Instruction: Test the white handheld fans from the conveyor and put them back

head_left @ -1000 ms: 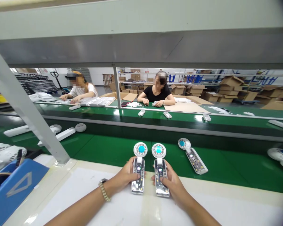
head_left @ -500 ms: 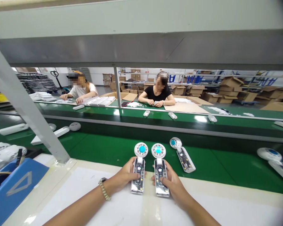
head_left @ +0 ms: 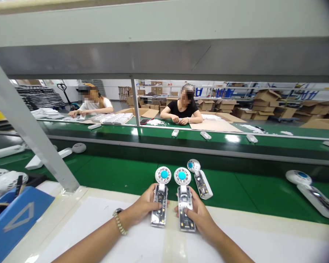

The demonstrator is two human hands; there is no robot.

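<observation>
- Two small fans lie side by side at the far edge of the white table point(head_left: 142, 244), heads pointing out over the green belt point(head_left: 120, 173).
- The left fan point(head_left: 160, 197) has a round white head with a blue centre and a clear handle showing its circuit board; the left hand point(head_left: 145, 207) is wrapped around that handle, thumb on top.
- The right fan point(head_left: 184, 201) is of the same make; the right hand point(head_left: 197, 215) grips its handle, thumb pressed on the board.
- The two fans are just beside each other, not touching as far as can be seen.
- A bracelet point(head_left: 117, 223) sits on the left wrist.
- A third fan point(head_left: 199, 179) lies tilted on the belt, just beyond the right fan.
- Another fan point(head_left: 312, 193) lies on the belt well to the right of the held pair.
- More white fans point(head_left: 63, 152) lie on the belt far to the left of the held pair.
- A blue bin point(head_left: 22, 215) stands at the table's left end.
- Beyond the belt, two people point(head_left: 182, 106) sit at a second green line, their hands busy with small white parts.
</observation>
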